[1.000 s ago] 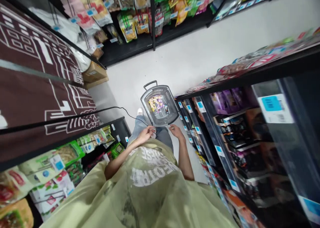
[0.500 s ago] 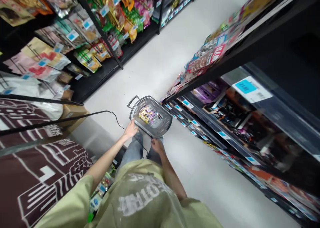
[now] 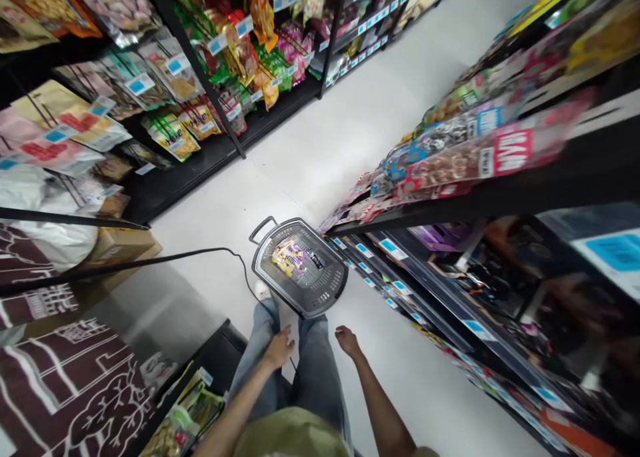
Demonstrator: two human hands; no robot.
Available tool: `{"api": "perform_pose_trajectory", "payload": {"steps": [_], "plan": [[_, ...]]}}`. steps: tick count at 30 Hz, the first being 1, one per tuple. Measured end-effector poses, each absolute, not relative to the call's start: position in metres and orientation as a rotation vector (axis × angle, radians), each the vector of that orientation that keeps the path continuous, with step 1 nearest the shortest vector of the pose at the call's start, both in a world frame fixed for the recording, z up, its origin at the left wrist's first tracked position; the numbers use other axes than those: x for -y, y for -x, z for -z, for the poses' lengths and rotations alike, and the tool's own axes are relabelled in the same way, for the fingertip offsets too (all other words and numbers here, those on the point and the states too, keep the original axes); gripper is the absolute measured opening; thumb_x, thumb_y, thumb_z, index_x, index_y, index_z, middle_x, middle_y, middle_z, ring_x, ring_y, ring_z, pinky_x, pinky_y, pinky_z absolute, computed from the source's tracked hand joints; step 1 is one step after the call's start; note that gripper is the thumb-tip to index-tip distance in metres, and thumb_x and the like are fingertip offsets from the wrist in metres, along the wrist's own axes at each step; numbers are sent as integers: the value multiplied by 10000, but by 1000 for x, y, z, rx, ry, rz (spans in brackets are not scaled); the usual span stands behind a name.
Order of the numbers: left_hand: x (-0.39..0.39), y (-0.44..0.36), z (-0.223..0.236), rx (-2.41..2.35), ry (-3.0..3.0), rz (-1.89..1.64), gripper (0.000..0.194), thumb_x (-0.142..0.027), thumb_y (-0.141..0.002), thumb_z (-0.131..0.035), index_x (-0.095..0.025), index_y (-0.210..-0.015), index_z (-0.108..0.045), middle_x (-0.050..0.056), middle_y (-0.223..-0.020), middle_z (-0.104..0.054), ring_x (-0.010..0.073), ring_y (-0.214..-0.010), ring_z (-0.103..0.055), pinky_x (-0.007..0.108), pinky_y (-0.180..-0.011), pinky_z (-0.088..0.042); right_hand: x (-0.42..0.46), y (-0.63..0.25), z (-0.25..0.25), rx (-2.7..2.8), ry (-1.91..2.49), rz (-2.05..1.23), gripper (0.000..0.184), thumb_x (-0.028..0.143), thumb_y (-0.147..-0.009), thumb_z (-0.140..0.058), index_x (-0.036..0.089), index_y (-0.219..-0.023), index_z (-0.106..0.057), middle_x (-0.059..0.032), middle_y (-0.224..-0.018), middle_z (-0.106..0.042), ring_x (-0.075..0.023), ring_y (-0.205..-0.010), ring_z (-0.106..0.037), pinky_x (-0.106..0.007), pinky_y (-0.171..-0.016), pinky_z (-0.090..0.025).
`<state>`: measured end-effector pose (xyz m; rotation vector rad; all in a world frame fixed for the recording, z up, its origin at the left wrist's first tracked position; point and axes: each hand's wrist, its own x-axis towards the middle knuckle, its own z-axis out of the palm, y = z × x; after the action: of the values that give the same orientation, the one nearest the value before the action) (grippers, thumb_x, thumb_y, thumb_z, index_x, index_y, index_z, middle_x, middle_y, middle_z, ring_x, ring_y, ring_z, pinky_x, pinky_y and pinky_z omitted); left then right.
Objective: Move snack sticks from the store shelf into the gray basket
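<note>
A dark grey shopping basket (image 3: pixel 327 297) stands in front of my legs, its handle (image 3: pixel 263 225) showing at the far left corner. Inside lie a yellow-and-purple snack packet (image 3: pixel 290 257) and a small dark packet (image 3: pixel 315 259). My left hand (image 3: pixel 281 347) is over my left thigh, just short of the basket, with loosely bent fingers apart and nothing in them. To the right of my knee, my right hand (image 3: pixel 347 340) hangs empty above the floor, fingers slightly curled. Neither hand touches the basket.
Shelves of bagged snacks (image 3: pixel 173 133) line the left side of the aisle. On the right, a black shelf (image 3: pixel 450 200) holds more bags (image 3: pixel 460 153) close to the basket. A black cable (image 3: pixel 200 251) runs across from the left. Cardboard boxes (image 3: pixel 120 250) sit at left.
Both hands have come away from the basket and drawn back toward my body, moving apart. The view has shifted, showing more of my legs and a white shoe.
</note>
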<state>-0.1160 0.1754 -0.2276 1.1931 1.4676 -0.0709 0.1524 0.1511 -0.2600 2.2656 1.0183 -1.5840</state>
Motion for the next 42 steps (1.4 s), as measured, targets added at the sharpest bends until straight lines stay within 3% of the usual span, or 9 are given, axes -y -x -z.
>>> {"api": "perform_pose_trajectory", "payload": {"steps": [6,11,17,20,23,26,31,36,42], "plan": [[-173,121,282,-1403,-1269,73,541,-156,-813,-529,-132,-1350,-595,168,-1343,-650,311,-1290,-592,372,-1140,-438,-219,-155,345,-1130,-2317,1512,275,193,-858,-478,214,-1025,-696,-56,-973,-767,-217,-1004,-720,-316,-925,-524],[-234,120,342,-1438,-1453,13,527,-130,-886,-421,-116,-1404,-516,166,-1391,-607,261,-1326,-555,441,-1159,-418,-272,-118,427,-1249,-2259,1557,300,201,-893,-516,202,-1146,-678,-72,-1080,-753,-217,-1061,-695,-296,-941,-500],[-311,148,436,-1444,-1796,-68,460,-141,-898,-417,-113,-1320,-597,163,-1368,-624,283,-1391,-468,477,-1233,-277,-306,-69,511,-1405,-2248,1501,444,209,-905,-556,167,-1347,-550,-113,-1346,-624,-225,-1280,-552,-328,-1101,-384],[-325,170,485,-1386,-1903,-42,439,-165,-892,-431,-132,-1279,-635,165,-1269,-683,302,-1335,-518,509,-1227,-253,-310,-56,553,-1400,-2224,1432,531,217,-911,-572,95,-1418,-469,-176,-1449,-524,-252,-1392,-434,-336,-1148,-319],[-319,186,520,-1363,-1965,18,397,-185,-883,-459,-157,-1210,-681,165,-1061,-749,317,-1153,-630,523,-1096,-400,-308,-55,597,-1312,-2187,1385,620,217,-902,-590,39,-1462,-394,-221,-1489,-462,-275,-1414,-402,-336,-1141,-323],[-307,192,535,-1355,-2043,-11,330,-185,-881,-484,-168,-1102,-728,131,-850,-755,281,-917,-688,437,-898,-494,-305,-61,639,-1227,-2174,1328,655,230,-887,-604,48,-1472,-373,-225,-1491,-453,-274,-1396,-430,-325,-1112,-353],[-300,188,537,-1383,-2233,-170,223,-122,-833,-523,-216,-764,-713,26,-606,-672,187,-653,-634,332,-729,-459,-302,-68,698,-1119,-2205,1322,685,290,-871,-626,80,-1472,-370,-223,-1493,-452,-271,-1360,-465,-327,-1065,-404],[-305,187,532,-1342,-2380,-341,198,-76,-794,-549,-209,-797,-696,-16,-613,-678,153,-608,-608,314,-694,-444,-307,-57,734,-1086,-2354,1262,698,351,-837,-661,73,-1423,-403,-227,-1432,-490,-300,-1298,-480,-376,-1067,-406],[-304,188,532,-1293,-2416,-336,171,-57,-763,-572,-201,-768,-663,-17,-624,-680,153,-610,-610,322,-673,-451,-321,-37,760,-1455,-2426,1003,857,261,-815,-651,104,-1535,-212,-194,-1594,-279,-326,-1438,-259,-461,-1188,-226]]}}
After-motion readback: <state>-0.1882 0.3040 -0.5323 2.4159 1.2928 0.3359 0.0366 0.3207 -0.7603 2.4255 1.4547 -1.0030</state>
